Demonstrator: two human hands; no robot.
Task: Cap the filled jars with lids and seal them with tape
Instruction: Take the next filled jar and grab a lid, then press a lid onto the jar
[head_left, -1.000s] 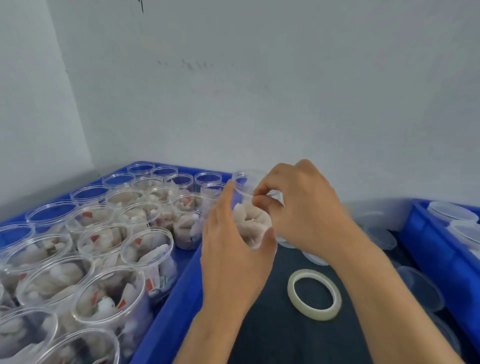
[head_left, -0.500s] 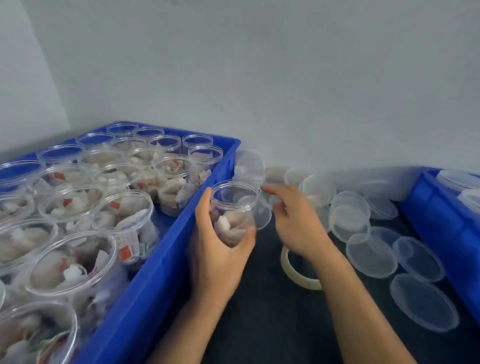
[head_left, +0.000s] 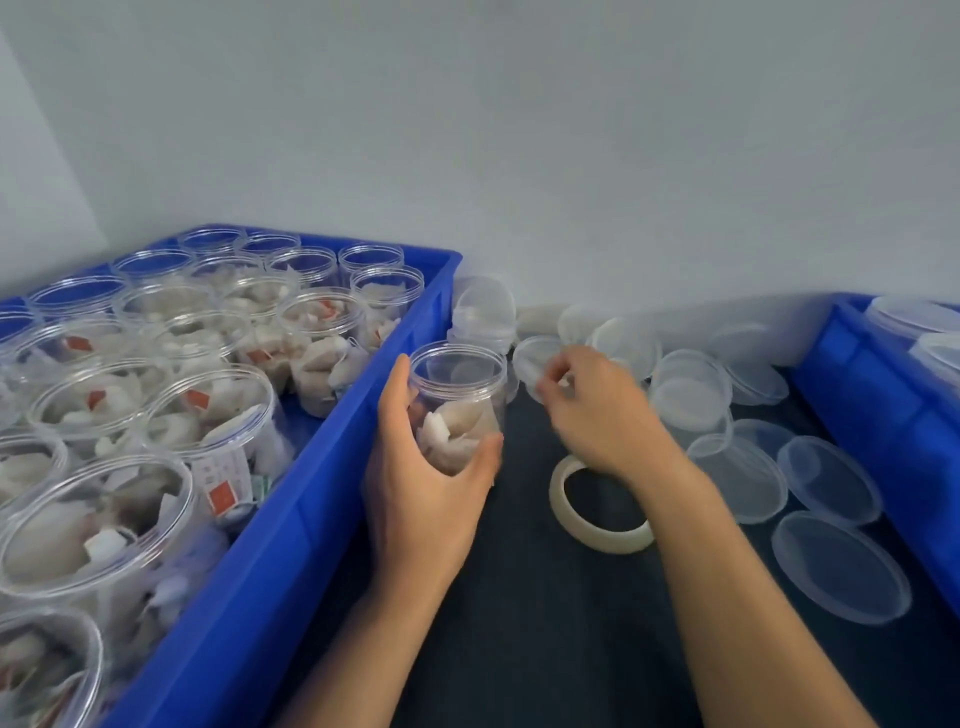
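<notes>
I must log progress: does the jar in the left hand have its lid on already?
No, open. The jar in the left hand shows a bare rim; the right hand touches a loose lid.

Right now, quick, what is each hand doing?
Left hand: wrapped round an open filled jar, holding it.
Right hand: fingers pinching a clear lid by the pile.

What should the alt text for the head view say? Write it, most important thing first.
A person's left hand grips an open, filled clear jar on a dark table, while the right hand picks at a clear lid among loose lids. A tape roll lies beside the right wrist; a blue crate of uncapped jars stands left.
</notes>
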